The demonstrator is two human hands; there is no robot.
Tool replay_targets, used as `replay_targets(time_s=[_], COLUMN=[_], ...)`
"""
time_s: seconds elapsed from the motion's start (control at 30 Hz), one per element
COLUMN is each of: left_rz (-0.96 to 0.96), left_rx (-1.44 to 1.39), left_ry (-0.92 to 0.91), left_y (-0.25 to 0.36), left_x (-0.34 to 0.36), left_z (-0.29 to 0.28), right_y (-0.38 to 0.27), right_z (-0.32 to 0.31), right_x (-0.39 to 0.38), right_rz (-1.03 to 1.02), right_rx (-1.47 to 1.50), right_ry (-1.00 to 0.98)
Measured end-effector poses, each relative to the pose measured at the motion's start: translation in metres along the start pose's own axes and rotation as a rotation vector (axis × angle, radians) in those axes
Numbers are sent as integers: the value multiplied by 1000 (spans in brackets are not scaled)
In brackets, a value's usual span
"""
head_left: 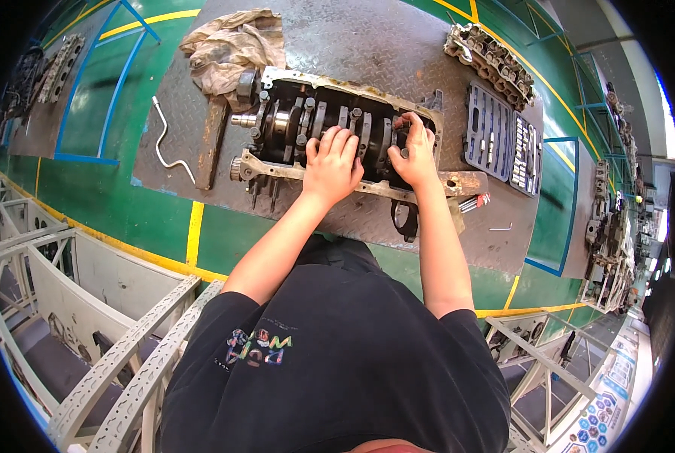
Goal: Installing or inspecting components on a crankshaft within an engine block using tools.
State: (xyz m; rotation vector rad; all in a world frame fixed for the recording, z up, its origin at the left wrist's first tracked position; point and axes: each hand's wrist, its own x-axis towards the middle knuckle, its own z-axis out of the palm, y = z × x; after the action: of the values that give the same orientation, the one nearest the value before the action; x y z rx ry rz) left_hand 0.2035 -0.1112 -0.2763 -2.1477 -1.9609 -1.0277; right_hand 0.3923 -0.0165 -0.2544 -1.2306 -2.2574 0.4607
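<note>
An engine block lies with its crankcase side up, and the crankshaft shows between several bolted bearing caps. My left hand rests palm down over the block's near rail, its fingers spread onto the middle of the crankshaft area. Farther right, my right hand reaches over the near rail at the right end of the block. Its thumb and forefinger stand apart, curved around the bolts of the rightmost cap. Whether the fingertips press on that cap is hard to see.
The block sits on a patterned metal tabletop, propped on wooden blocks. Around it lie a crumpled rag, a bent metal rod, a cylinder head, an open socket set, red-handled hex keys and a loose hex key.
</note>
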Motion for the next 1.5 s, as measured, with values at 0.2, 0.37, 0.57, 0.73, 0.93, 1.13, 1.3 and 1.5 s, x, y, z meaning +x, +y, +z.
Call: replay_targets(time_s=[0.2, 0.37, 0.57, 0.73, 0.93, 1.13, 1.3, 1.5], left_rz=[5, -9, -12, -13, -12, -15, -23, -73], left_rx=[3, 13, 7, 9, 12, 5, -5, 50], left_ry=[-8, -20, -5, -13, -2, -6, -9, 8], left_y=[0, 0, -1, 0, 0, 0, -1, 9], left_x=[1, 1, 1, 1, 1, 2, 1, 2], left_z=[0, 1, 0, 0, 0, 0, 0, 1], right_y=[4, 2, 4, 4, 3, 6, 8, 16], right_z=[-3, -4, -3, -8, -11, -6, -6, -24], right_x=[0, 0, 2, 4, 6, 5, 6, 20], right_rz=[-31, -44, -54, -79, -64, -115, -68, -206], right_rx=[13, 13, -2, 5, 24, 19, 200, 172], right_ry=[18, -17, 5, -37, -30, -44, -49, -181])
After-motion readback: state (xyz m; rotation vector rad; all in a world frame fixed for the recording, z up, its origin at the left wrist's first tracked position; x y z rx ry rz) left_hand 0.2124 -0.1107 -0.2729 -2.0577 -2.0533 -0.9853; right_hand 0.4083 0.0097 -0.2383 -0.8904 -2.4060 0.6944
